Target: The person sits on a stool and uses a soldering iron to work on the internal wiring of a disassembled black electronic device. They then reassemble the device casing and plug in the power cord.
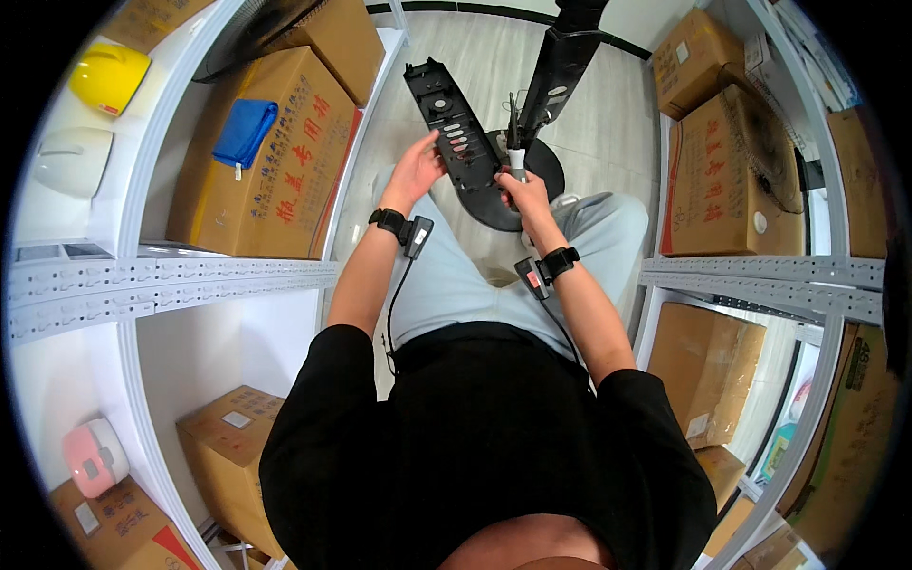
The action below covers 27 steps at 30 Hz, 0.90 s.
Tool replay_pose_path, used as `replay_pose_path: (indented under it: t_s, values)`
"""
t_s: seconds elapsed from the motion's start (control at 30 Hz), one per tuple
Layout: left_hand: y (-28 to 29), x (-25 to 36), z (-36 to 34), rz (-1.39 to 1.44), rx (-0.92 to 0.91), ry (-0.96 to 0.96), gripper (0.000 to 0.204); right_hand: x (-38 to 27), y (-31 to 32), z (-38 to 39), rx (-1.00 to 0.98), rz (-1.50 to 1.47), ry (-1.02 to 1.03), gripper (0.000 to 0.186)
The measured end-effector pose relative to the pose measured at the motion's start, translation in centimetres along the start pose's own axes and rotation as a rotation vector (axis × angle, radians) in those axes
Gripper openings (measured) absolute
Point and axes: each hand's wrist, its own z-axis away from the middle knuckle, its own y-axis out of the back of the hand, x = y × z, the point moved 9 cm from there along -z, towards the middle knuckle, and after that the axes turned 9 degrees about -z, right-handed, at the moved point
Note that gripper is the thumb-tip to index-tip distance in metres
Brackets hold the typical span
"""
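Observation:
My left hand (pixel 416 173) grips the left edge of a long black plastic panel (pixel 454 128), its fingertips against the side. A row of oval buttons runs along the panel, which is tilted over a round black base (pixel 546 169) on the floor. My right hand (pixel 528 198) is closed around a slim grey and white handle (pixel 516 163) near the panel's lower right edge. Dark narrow parts rise above that handle, and its exact kind is unclear. Beyond it stands a black column-shaped housing (pixel 562 81), with a thin wire beside it.
White metal shelves (pixel 237 290) stand on both sides. Large cardboard boxes (pixel 275 161) fill the left shelf, with a blue cloth (pixel 245 131) on one. More boxes (pixel 722 176) and a round fan grille (pixel 760 142) are at right. My legs straddle the base.

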Motion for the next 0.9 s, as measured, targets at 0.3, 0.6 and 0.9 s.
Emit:
replay_pose_path:
  t_s: [0.3,0.6,0.9]
  values:
    - [7.6,0.9,-6.6,0.23,0.051,-0.109,0.056,3.7,-1.2,-2.0,-0.042,0.057,-0.083,0.031]
    - [14.4,2.0,-8.5,0.192,0.184,-0.351,0.04,4.8,-0.7,-8.3,-0.039,0.368,-0.185,0.033]
    - [14.1,3.4,-6.4,0.199,0.277,-0.35,0.046,7.6,-3.8,-23.3,-0.015,1.121,0.129,0.052]
